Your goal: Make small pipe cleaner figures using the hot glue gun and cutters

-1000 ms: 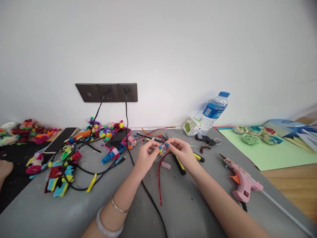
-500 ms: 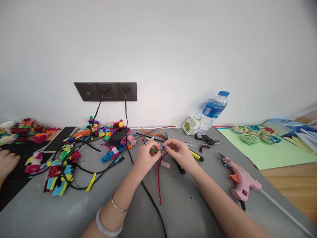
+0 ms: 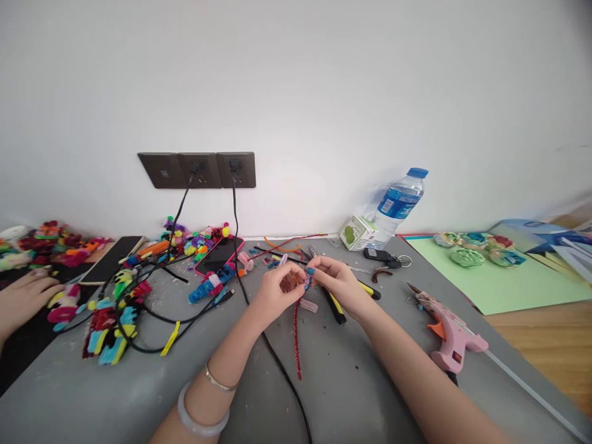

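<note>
My left hand (image 3: pixel 278 290) and my right hand (image 3: pixel 335 283) meet fingertip to fingertip over the middle of the grey table. Between them runs a red tinsel pipe cleaner (image 3: pixel 297 345), its long free end hanging toward me. Both thumbs and forefingers are pinched together on its upper end, and the fingers hide that part. Just under the hands lies a small pale pink piece (image 3: pixel 308 306). Pliers with black and yellow handles (image 3: pixel 335 307) rest beneath my right hand.
A black cable (image 3: pixel 284 364) crosses left of my hands. A pink glue gun (image 3: pixel 456 342) lies right; a water bottle (image 3: pixel 400 200), small box (image 3: pixel 357 232) and keys (image 3: pixel 388 258) stand behind. Colourful pipe-cleaner figures (image 3: pixel 111 327) and another person's hand (image 3: pixel 32 297) are at left.
My fingertips have shifted slightly, with the right hand turned a little over the pipe cleaner. At left, the other person's hand has moved further in, toward the figures.
</note>
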Tool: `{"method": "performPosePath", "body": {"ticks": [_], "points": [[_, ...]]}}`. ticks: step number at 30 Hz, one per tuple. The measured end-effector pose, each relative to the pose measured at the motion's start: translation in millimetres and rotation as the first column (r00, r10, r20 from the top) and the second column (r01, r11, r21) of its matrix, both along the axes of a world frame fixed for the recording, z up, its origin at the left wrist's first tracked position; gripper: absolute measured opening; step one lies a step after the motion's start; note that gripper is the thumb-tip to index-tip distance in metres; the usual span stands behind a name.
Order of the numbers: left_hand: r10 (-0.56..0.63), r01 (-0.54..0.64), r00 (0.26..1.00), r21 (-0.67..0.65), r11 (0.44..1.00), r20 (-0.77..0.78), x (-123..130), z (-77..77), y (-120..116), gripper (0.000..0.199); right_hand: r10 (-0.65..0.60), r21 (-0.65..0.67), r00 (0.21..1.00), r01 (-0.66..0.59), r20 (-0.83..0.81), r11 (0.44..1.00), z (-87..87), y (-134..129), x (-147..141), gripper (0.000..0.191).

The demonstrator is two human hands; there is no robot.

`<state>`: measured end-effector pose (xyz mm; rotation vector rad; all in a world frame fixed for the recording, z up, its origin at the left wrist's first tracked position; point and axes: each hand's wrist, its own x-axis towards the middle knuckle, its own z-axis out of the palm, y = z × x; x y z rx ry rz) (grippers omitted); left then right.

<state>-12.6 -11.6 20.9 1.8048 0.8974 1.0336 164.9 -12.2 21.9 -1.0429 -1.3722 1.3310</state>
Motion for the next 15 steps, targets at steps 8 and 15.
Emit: {"method": "performPosePath", "body": {"ticks": [8,15], "points": [[-0.044,0.043,0.999,0.089,0.995,0.004,-2.3,-3.5,2.0,0.004,0.073,-0.148,0.985,-0.097,-0.158,0.984,0.8,-0.3,0.9,0.033],[-0.108,0.107,0.994,0.098,0.989,-0.001,-4.9,-4.2,2.4,0.005,0.147,-0.277,0.957,-0.217,-0.252,0.936,0.1,-0.7,3.2,0.031]]}}
